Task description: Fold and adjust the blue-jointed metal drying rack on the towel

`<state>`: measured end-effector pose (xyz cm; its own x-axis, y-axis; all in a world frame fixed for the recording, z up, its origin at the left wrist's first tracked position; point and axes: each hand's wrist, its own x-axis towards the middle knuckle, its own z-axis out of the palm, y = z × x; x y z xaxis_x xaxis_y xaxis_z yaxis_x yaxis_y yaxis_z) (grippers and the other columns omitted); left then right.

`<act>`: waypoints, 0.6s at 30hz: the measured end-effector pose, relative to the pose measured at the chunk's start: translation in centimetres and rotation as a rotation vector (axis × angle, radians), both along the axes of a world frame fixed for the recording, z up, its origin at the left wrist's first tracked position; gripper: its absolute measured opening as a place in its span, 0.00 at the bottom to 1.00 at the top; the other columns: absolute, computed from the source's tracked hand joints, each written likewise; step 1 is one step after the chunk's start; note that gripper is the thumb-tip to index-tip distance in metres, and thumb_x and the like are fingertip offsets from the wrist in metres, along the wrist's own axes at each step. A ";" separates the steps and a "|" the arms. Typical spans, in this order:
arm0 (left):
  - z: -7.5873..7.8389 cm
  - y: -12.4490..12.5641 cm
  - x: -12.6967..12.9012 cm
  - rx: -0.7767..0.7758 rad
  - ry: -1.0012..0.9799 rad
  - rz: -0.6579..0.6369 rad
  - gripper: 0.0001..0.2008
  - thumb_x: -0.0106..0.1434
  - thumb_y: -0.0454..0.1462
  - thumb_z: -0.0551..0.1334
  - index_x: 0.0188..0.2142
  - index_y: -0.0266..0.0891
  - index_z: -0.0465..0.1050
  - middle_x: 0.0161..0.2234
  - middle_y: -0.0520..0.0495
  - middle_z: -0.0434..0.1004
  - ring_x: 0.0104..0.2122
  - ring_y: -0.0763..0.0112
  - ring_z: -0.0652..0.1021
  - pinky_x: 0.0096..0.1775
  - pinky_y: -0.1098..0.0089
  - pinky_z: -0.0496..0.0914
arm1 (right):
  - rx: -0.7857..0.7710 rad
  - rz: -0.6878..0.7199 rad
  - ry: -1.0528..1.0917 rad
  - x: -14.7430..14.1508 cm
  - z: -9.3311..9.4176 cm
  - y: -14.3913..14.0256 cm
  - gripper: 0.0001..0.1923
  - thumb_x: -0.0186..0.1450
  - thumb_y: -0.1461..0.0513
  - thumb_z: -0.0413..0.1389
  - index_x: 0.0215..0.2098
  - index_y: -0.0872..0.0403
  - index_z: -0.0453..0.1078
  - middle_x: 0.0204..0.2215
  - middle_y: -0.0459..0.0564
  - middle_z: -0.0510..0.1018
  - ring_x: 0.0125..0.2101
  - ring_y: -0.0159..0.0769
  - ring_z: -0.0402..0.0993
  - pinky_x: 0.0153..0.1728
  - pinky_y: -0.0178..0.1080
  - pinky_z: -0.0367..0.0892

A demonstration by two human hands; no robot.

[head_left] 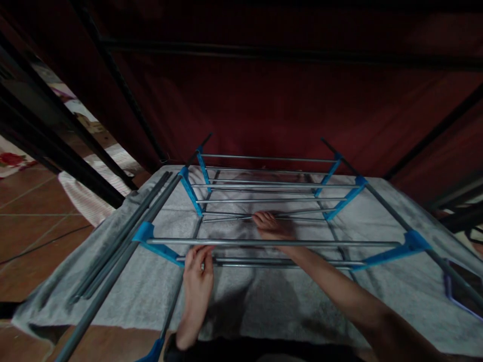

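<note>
A rack frame of grey metal tubes [339,244] and blue plastic brackets [356,198] lies on a light grey cloth. My left hand [198,274] is at the near left of the frame, its fingers curled around a lower tube close to a blue bracket [160,249]. Further in, my right hand [269,226] reaches across the nearest tubes. Its bent fingers close on a thin metal tube [226,218] in the middle of the frame. Part of that grip is hidden by the hand itself.
Several loose tubes [121,246] lie along the left of the grey cloth [124,301]. A phone-like dark device [466,286] with a pale purple edge rests at the right. Dark metal bars [283,52] and red fabric [271,110] stand behind. Tiled floor [33,211] shows at left.
</note>
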<state>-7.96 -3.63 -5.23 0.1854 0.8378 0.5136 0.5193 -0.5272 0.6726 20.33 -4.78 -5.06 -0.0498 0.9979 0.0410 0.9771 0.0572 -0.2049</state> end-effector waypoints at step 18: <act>-0.9 10.4 5.5 -0.349 0.055 -0.119 0.03 0.59 0.37 0.67 0.31 0.39 0.76 0.34 0.41 0.80 0.42 0.57 0.79 0.52 0.57 0.71 | -0.050 -0.023 -0.053 -0.8 -0.4 4.1 0.26 0.70 0.70 0.40 0.60 0.44 0.64 0.53 0.51 0.74 0.53 0.41 0.69 0.54 0.44 0.64</act>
<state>-2.42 6.79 -6.11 0.3117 0.9316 0.1872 0.5088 -0.3300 0.7951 19.52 -0.65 -5.47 -0.0278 0.9996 -0.0108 0.9876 0.0257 -0.1548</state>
